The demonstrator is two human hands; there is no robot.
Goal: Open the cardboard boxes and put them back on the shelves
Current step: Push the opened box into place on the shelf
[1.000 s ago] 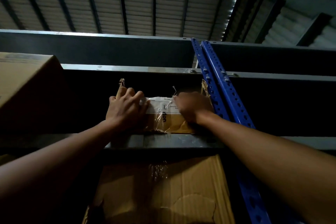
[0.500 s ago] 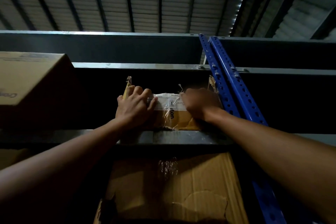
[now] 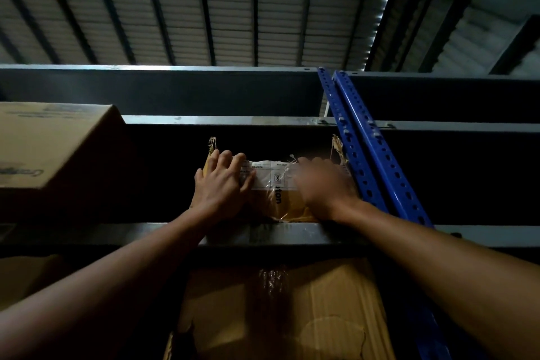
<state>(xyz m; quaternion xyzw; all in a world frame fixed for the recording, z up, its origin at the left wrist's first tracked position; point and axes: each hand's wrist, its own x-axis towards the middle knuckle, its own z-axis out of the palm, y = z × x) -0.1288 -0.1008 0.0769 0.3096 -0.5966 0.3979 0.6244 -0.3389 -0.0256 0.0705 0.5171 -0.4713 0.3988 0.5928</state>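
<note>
Left hand (image 3: 222,184) spread flat on centre-frame cardboard box (image 3: 280,199); right hand (image 3: 321,184) blurred, cannot tell; box probably light, stiff, so grip side edges.

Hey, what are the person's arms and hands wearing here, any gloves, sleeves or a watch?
Both hands are bare: no gloves on the left hand or right hand. Both forearms are uncovered to the frame edge, with no sleeve, watch or band showing. The right hand is blurred and the light dim, so a ring could go unseen.
</note>
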